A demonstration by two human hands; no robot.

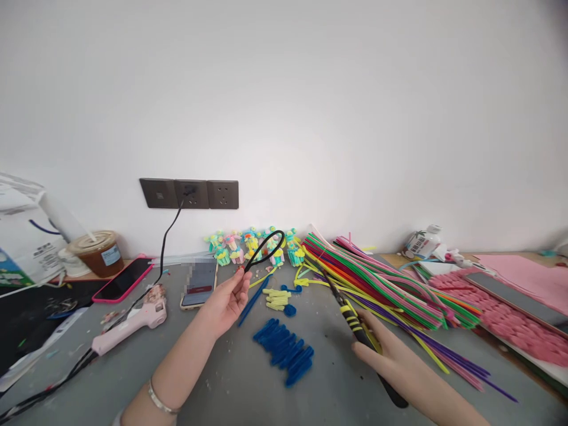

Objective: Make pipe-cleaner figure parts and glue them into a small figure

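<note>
While the left hand [231, 299] pinches a looped black strand [276, 232], the right hand [382, 346] grips yellow-black pliers [352, 321]

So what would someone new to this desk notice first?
Probably the bright bundle of pipe cleaners, right of center on the gray table. Next, the dark blue pieces, low in the middle. Then the black loop in the left hand and the yellow-and-black tool in the right hand.
</note>
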